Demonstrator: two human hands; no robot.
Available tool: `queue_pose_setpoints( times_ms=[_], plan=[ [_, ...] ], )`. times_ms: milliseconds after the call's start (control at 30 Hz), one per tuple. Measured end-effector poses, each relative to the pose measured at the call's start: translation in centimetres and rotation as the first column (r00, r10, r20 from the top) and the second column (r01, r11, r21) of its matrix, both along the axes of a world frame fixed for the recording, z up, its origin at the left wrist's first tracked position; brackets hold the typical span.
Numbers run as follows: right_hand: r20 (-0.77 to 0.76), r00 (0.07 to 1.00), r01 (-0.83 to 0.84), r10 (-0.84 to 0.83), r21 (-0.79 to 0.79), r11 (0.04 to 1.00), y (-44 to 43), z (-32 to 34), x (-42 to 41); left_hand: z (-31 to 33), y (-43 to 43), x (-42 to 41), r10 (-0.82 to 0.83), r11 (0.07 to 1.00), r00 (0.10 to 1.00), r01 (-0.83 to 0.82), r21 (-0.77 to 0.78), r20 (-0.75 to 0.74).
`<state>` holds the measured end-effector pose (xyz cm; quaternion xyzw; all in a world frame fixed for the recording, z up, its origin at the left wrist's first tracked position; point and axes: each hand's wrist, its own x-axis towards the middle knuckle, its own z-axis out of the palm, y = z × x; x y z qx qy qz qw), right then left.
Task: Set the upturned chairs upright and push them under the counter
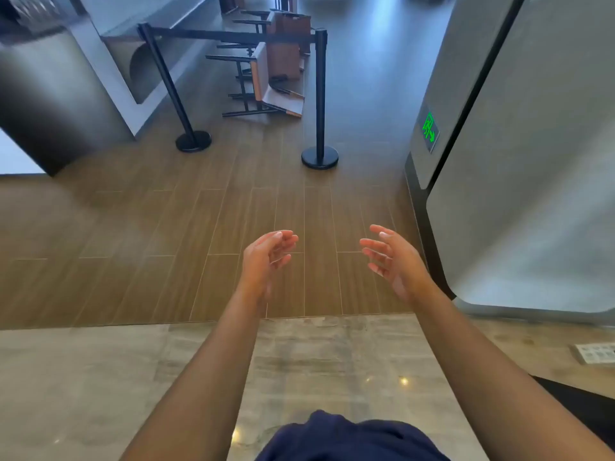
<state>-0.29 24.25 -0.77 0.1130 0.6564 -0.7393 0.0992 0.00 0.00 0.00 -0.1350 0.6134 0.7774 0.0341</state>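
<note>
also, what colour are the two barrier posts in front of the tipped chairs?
The barrier posts are black, round bases included. It shows in the head view, the only one.

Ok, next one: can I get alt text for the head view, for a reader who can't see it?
A person's left hand and right hand reach forward, open and empty, over a wood-plank floor. Ahead, behind a black belt barrier, several chairs lie tipped over beside a long grey counter.
</note>
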Motion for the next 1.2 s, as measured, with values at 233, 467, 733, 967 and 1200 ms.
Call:
queue_pose_setpoints(
  times_ms=[233, 467, 733, 967, 1200],
  plan=[
    [0.056, 0.997, 0.05, -0.046, -0.075, 0.996, -0.5, -1.1, -0.8, -1.4, 0.0, -2.1, -0.053, 0.998, 0.998, 0.054, -0.015, 0.043],
    [0.196, 0.975, 0.115, -0.103, -0.051, 0.992, 0.0, -2.6, -6.0, -2.6, 0.4, -7.6, -0.095, 0.995, 0.994, 0.097, -0.036, 0.06],
    [0.216, 0.973, 0.099, -0.085, -0.052, 0.994, 3.5, -2.8, -15.7, -2.8, 4.1, -17.3, -0.116, 0.993, 0.992, 0.117, -0.021, 0.051],
    [0.194, 0.979, 0.063, -0.055, -0.032, 0.998, 6.8, -1.5, -24.9, -2.4, 7.9, -26.1, -0.092, 0.996, 0.995, 0.093, -0.005, 0.048],
    [0.209, 0.977, 0.054, -0.041, -0.058, 0.997, 7.0, -1.7, -30.8, -3.1, 9.4, -31.7, -0.104, 0.995, 0.992, 0.103, 0.016, 0.065]
  ],
)
